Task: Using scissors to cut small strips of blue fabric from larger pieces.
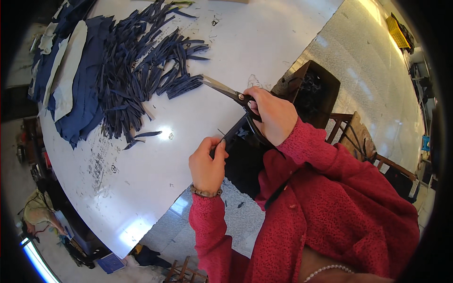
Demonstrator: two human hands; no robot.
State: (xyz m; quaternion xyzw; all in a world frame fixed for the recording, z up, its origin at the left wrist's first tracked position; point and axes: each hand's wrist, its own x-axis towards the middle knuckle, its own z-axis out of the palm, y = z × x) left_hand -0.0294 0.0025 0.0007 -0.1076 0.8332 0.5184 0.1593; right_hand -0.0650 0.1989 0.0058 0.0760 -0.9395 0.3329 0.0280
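Observation:
My right hand (273, 115) grips a pair of scissors (222, 87) with black handles. Their blades point up and left, their tips beside the near end of a pile of narrow navy fabric strips (137, 70). Between the fingertips of my left hand (207, 165) a dark fabric strip (235, 128) is pinched. It runs slantwise up toward the scissor handles, and a fine thread end sticks out near the fingers. Whether the strip touches the scissors I cannot tell. Two loose strips (142, 137) lie apart from the pile, up and left of my left hand.
Navy cloth pieces (87, 80) with pale pieces (71, 75) on top lie at the far left of the white table (141, 184). An open brown box (325, 82) with dark scraps stands past its right edge, near a wooden chair (356, 137). A yellow crate (398, 32) sits far right.

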